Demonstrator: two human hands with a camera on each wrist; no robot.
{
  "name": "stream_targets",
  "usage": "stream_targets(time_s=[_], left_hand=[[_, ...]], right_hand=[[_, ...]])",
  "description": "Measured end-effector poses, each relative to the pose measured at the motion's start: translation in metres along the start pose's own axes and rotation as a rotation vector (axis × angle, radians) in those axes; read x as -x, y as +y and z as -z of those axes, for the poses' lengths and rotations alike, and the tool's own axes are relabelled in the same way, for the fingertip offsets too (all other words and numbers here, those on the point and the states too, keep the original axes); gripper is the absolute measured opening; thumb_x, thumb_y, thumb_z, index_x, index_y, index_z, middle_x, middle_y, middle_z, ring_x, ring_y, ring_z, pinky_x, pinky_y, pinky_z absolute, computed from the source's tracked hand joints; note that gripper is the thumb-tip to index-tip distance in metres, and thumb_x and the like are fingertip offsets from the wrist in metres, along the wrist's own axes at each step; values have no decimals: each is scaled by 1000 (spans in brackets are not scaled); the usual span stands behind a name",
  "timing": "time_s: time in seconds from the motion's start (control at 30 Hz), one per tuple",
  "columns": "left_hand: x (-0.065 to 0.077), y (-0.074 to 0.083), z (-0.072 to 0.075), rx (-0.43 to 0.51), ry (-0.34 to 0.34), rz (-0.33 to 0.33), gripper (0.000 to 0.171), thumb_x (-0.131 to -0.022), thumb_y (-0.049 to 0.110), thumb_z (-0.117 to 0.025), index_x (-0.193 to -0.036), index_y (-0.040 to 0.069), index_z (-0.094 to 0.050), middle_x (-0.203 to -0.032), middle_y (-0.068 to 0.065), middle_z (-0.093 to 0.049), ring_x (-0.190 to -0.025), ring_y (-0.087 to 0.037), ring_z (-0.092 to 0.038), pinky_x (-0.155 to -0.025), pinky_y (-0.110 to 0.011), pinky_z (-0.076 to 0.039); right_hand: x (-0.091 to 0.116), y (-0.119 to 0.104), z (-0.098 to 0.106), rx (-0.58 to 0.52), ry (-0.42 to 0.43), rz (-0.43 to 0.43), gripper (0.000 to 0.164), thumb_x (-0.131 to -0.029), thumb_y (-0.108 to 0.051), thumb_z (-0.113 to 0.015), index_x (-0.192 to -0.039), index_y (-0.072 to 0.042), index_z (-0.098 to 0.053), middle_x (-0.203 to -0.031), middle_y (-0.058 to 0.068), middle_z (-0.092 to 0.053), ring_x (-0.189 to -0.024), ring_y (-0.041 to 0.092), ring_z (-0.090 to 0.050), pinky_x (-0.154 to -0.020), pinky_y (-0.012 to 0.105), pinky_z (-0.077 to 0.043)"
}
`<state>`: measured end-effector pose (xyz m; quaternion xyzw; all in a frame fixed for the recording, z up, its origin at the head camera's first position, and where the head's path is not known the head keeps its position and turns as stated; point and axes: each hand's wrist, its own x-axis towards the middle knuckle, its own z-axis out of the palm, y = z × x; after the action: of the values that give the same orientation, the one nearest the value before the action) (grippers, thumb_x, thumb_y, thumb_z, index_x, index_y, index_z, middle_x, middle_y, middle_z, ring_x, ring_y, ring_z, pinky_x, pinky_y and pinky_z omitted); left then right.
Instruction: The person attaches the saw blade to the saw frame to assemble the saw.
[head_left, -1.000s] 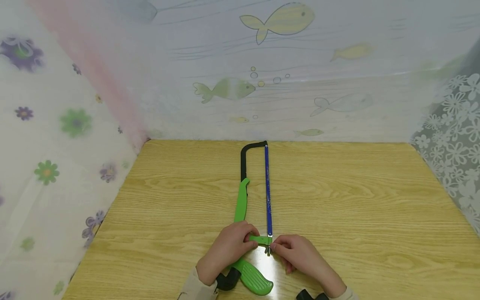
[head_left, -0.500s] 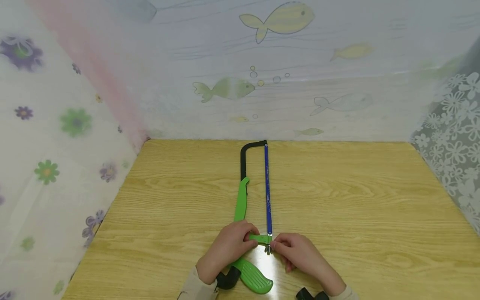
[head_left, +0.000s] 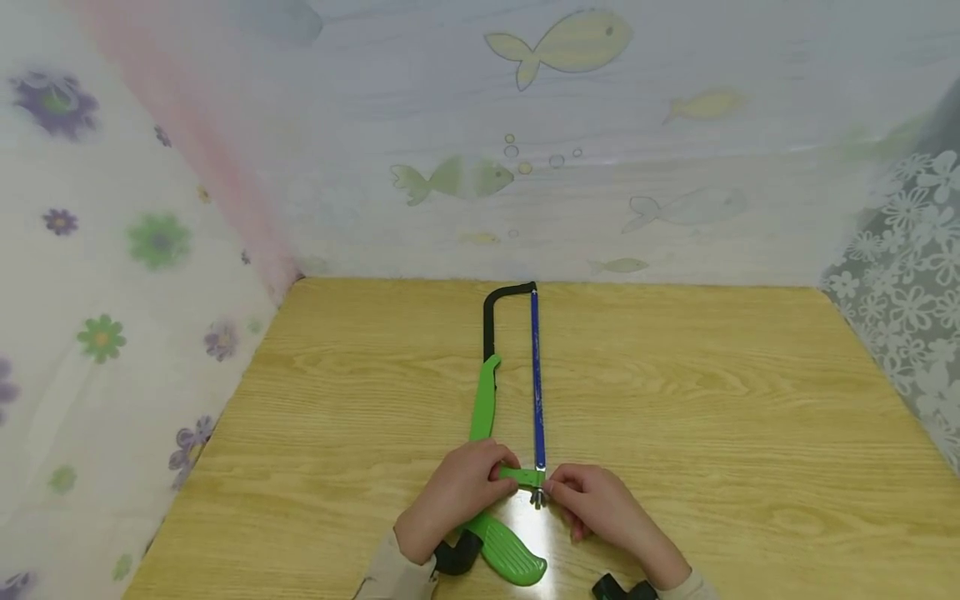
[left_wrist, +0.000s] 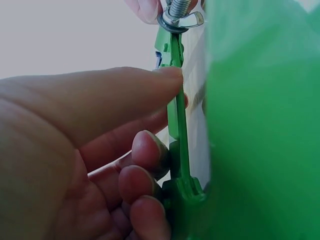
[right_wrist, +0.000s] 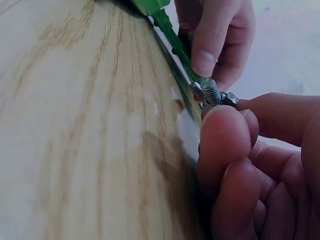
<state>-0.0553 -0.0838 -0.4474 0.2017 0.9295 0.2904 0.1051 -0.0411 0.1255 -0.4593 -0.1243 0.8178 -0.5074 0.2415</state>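
A hacksaw [head_left: 483, 404] lies on the table, its black frame end pointing away and its ridged green handle [head_left: 513, 554] nearest the person. Its blue blade [head_left: 537, 383] runs along the right side. My left hand [head_left: 459, 483] holds the green crosspiece [head_left: 521, 477] between thumb and fingers; the left wrist view shows the thumb [left_wrist: 135, 97] pressed on its edge. At the crosspiece's outer end, my right hand [head_left: 600, 500] pinches the silver wing nut [right_wrist: 230, 99] on a threaded bolt [right_wrist: 210, 91]. The fingertips partly cover the nut in the right wrist view.
The wood-grain table [head_left: 712, 375] extends to both sides of the saw. A fish-patterned curtain [head_left: 450, 225] rises at its back edge, with a flowered one [head_left: 112, 283] on the left. Black wrist mounts [head_left: 457, 557] sit at both wrists.
The wing nut's wings show at a slightly different angle. Both hands keep their places on the saw, and the head view has shifted a little.
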Motion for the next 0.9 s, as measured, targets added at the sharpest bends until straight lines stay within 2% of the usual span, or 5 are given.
stream_targets(time_s=[0.17, 0.27, 0.5, 0.7, 0.9], left_hand=[[0, 1, -2, -14, 19, -18, 12, -82, 28, -63, -89, 19, -66, -65, 10, -43, -57, -4, -38, -53, -20, -32], [-1, 1, -2, -29, 31, -24, 12, -83, 29, -62, -89, 19, -66, -65, 11, -42, -58, -4, -38, -53, -20, -32], [-2, 2, -1, -22, 39, -35, 14, -85, 30, -60, -91, 19, -67, -66, 12, -43, -59, -4, -39, -54, -20, -33], [1, 1, -2, 17, 43, -5, 14, -85, 30, -59, -91, 19, -66, -67, 13, -44, -59, -4, -41, -55, -20, -34], [3, 0, 1, 96, 68, 5, 14, -87, 30, -57, -92, 20, -66, -73, 15, -50, -63, -3, -45, -58, -20, -38]], right_hand=[[8, -21, 3, -28, 1, -4, 23, -90, -23, -52, -79, -5, -59, -52, 3, -48, -38, 9, -47, -38, 28, -41], [10, -26, 5, -43, 1, 2, 22, -90, -21, -52, -79, -4, -59, -52, 3, -48, -38, 9, -47, -38, 28, -42], [9, -22, 6, -51, 3, 5, 23, -91, -23, -51, -79, -5, -59, -52, 2, -47, -39, 12, -48, -39, 30, -43], [9, -18, 5, -104, -36, 13, 22, -91, -20, -51, -82, -1, -59, -54, 3, -48, -41, 13, -49, -41, 32, -45], [4, 4, 7, -135, -63, 20, 24, -91, -27, -51, -87, -5, -60, -59, 6, -52, -44, 17, -54, -42, 33, -46]])
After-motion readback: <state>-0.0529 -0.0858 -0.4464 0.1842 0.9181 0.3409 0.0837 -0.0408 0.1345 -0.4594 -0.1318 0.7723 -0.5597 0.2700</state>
